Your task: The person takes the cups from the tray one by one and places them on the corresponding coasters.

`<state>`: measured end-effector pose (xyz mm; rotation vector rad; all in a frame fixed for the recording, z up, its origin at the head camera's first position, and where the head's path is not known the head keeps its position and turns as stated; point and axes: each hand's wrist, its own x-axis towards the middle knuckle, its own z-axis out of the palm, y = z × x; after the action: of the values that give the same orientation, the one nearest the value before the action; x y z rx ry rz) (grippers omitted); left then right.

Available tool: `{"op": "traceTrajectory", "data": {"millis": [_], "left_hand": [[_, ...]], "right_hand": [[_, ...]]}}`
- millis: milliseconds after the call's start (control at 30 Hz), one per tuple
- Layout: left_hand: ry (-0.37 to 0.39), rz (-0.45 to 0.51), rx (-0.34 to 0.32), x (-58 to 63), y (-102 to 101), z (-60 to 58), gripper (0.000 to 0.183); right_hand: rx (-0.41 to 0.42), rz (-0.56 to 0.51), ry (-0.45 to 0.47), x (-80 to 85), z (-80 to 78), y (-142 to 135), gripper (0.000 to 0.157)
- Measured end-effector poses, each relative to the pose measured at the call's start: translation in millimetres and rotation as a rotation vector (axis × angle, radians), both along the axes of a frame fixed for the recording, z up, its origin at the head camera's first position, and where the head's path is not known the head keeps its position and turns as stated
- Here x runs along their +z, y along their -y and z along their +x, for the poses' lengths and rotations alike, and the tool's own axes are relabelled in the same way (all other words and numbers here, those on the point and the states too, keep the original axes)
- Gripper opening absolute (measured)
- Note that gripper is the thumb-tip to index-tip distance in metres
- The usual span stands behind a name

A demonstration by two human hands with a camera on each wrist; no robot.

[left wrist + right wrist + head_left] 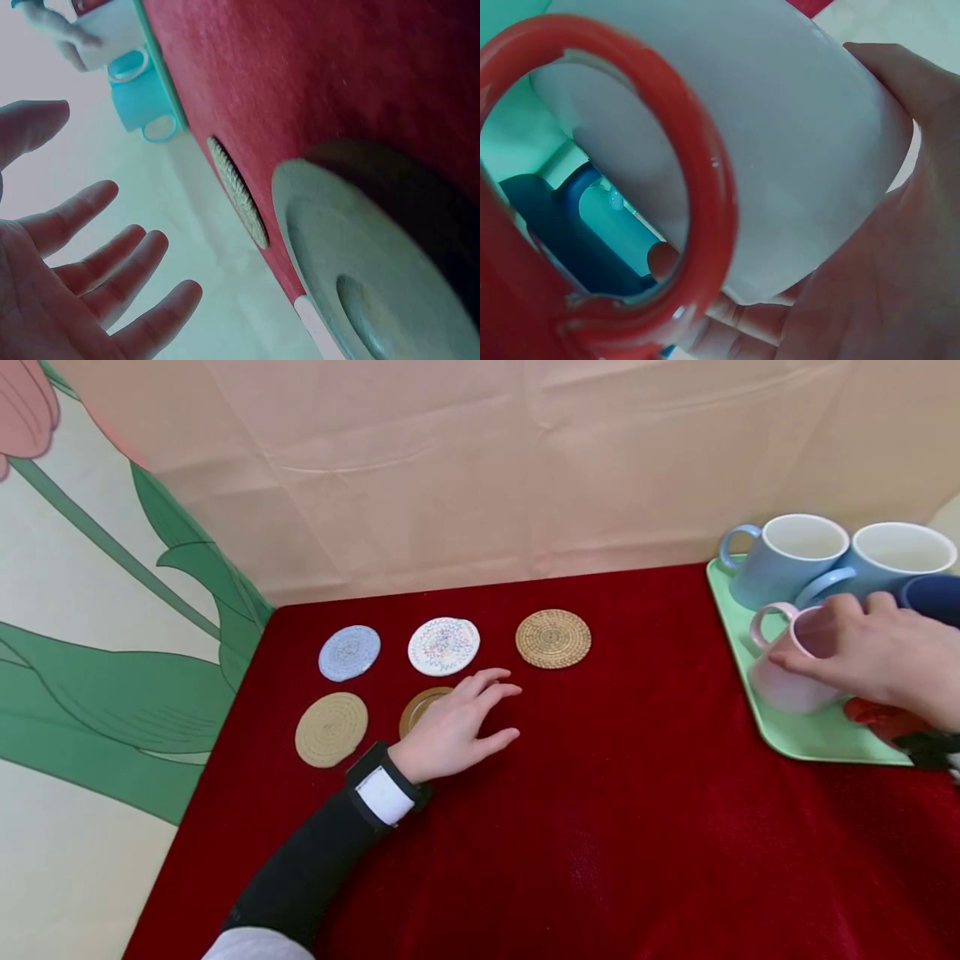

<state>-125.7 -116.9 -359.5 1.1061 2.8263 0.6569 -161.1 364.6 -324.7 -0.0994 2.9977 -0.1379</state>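
At the right, my right hand (892, 652) grips a pale pink mug (791, 681) from above, thumb on its near side and fingers across the rim. The mug is over the light green tray (806, 742), its handle pointing back and left. In the right wrist view, the red mug's round handle (709, 172) stands in front of the pink mug's pale wall (802, 150). My left hand (457, 731) holds nothing; its fingers are spread and slightly bent. It partly hides a brown round coaster (415, 708) with a sunken centre, seen large in the left wrist view.
Two light blue mugs (795, 564) and a dark blue mug (933, 596) crowd the tray's back. A red mug (877, 717) sits under my right hand. Around the brown coaster lie blue (349, 653), white patterned (444, 646), woven straw (553, 638) and beige (331, 729) coasters on red cloth.
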Motion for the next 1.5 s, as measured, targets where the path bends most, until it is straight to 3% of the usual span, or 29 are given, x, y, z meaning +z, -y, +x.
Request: {"op": "traceTrajectory", "data": {"millis": [267,533,733,867,1033,1300,1500], "left_hand": [[0.09,0.016,-0.044,6.0,-31.0,-10.2,0.056],[0.218,0.045,-0.098,12.5,-93.9,-28.5,0.057],[0.348,0.186,-0.122,17.6,-141.2,-48.6,0.054],[0.473,0.329,-0.065,16.8,-173.2,-59.6,0.048],[0.549,0.459,0.044,9.2,-213.5,-68.3,0.042],[0.582,0.516,0.198,-3.4,-263.8,-74.3,0.036],[0.518,0.447,0.239,-8.8,-284.7,-73.5,0.031]], "right_hand": [[0.028,-0.024,-0.003,4.1,0.7,-6.4,0.09],[0.099,-0.026,0.012,9.3,3.1,-11.8,0.08],[0.194,-0.059,0.037,8.7,-1.0,-11.3,0.075],[0.248,-0.068,0.051,8.7,-5.0,-7.3,0.076],[0.277,-0.069,0.043,8.8,-7.8,-3.0,0.078],[0.274,-0.066,0.049,10.0,-11.3,-3.9,0.084],[0.286,-0.081,0.037,9.2,-13.4,-6.4,0.085]]}}
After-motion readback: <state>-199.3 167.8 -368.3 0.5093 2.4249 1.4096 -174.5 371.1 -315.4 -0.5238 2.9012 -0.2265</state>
